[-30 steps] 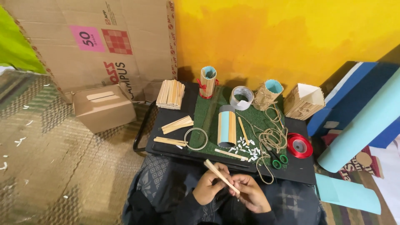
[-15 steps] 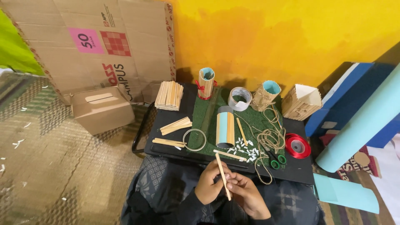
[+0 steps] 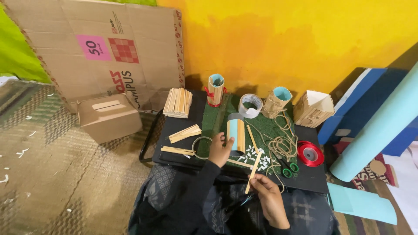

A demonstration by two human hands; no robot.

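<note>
My left hand (image 3: 220,150) reaches onto the small black table (image 3: 174,143) and grips the side of a light blue tube (image 3: 236,135) that is partly covered with wooden sticks and lies on a green mat (image 3: 217,119). My right hand (image 3: 267,196) is nearer to me, pinching the lower end of a thin wooden stick (image 3: 253,170) that points up toward the tube. Small white scraps (image 3: 251,155) lie on the mat between the two hands.
A stack of wooden sticks (image 3: 177,102), loose sticks (image 3: 184,133), a wire ring (image 3: 199,148), a tape roll (image 3: 250,105), decorated cups (image 3: 215,89), a small wooden box (image 3: 313,109), twine (image 3: 283,146), green-handled scissors (image 3: 288,167) and a red ribbon spool (image 3: 309,153) crowd the table. A cardboard box (image 3: 109,116) sits left; blue paper rolls (image 3: 379,126) lie right.
My left hand has let go of the stick and moved forward onto the blue tube. My right hand now holds the stick alone, more upright.
</note>
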